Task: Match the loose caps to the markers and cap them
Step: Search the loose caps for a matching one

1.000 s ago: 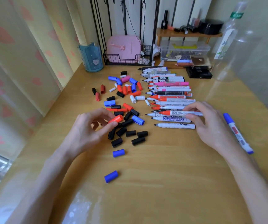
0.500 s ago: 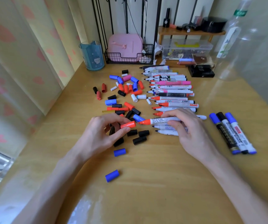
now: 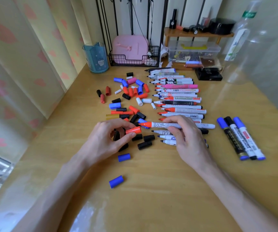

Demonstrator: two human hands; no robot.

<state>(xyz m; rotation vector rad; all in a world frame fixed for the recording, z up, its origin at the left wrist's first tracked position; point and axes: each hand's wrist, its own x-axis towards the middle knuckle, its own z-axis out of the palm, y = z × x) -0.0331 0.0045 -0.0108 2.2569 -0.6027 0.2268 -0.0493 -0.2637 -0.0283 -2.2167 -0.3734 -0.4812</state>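
My left hand (image 3: 108,139) pinches a red cap (image 3: 133,130) between thumb and fingers, its open end facing right. My right hand (image 3: 187,139) grips a white marker with a red tip (image 3: 165,125), held level just above the table. The tip sits a small gap from the cap's mouth. Several uncapped markers (image 3: 180,99) lie in a row behind my right hand. Loose red, blue, black and white caps (image 3: 131,92) are scattered to their left. Three capped markers (image 3: 240,138) lie together at the right.
Two blue caps (image 3: 124,157) (image 3: 116,181) lie alone on the wooden table (image 3: 160,190) near me. A blue cup (image 3: 96,57), a wire basket with a pink case (image 3: 131,52), a small shelf (image 3: 198,33) and a clear bottle (image 3: 240,41) stand at the back.
My right hand lifted the red-tipped marker out of the row and brought it left. My left hand carried the red cap right, so tip and cap now nearly meet.
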